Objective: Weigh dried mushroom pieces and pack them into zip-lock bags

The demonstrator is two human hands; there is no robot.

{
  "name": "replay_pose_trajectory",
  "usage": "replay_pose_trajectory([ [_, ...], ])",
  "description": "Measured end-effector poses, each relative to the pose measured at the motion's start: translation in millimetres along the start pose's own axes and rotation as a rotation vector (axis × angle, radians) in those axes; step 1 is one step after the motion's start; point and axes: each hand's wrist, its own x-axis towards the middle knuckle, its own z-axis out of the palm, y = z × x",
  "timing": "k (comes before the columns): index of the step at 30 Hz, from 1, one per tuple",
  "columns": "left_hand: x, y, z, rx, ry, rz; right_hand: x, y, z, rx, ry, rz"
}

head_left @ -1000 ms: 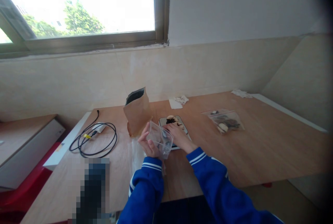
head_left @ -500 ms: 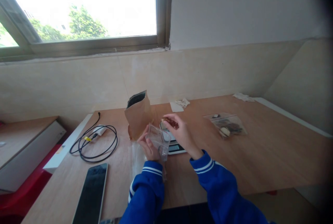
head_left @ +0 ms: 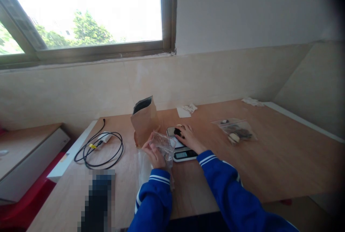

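My left hand [head_left: 155, 154] is closed on a clear zip bag [head_left: 164, 144], holding it by its upper edge just left of a small digital scale [head_left: 185, 155]. My right hand [head_left: 189, 136] reaches over the scale's plate, fingers curled around a small dark piece [head_left: 177, 132]. What that piece is cannot be made out. A lit display shows at the scale's front, too small to read. Behind the left hand a brown paper pouch [head_left: 145, 118] stands upright with its top open.
A filled zip bag [head_left: 238, 132] lies on the right of the table. At the left are a coiled black cable [head_left: 122, 147], a white adapter [head_left: 106, 137] and a pixelated dark phone-shaped object [head_left: 97, 201]. Crumpled tissue [head_left: 191, 108] lies near the wall.
My right hand has gone down from above the scale onto its plate, bringing the small piece with it. My left hand keeps hold of the zip bag in nearly the same place.
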Motion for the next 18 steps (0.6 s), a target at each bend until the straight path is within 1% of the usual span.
replay_pose_trajectory([
  [7,0.5,1.5,0.0,0.019,0.002,-0.034,0.6,3.5,3.5,0.044,0.056,-0.036],
  [12,0.2,3.4,1.1,0.043,0.001,-0.058,-2.7,5.7,7.0,0.136,0.157,-0.002],
  [15,0.1,1.2,0.4,0.07,-0.012,-0.064,-2.7,6.4,8.4,0.253,0.233,0.033],
  [18,-0.1,-1.1,-0.3,0.07,-0.018,-0.053,0.7,2.3,5.3,0.463,0.335,0.072],
])
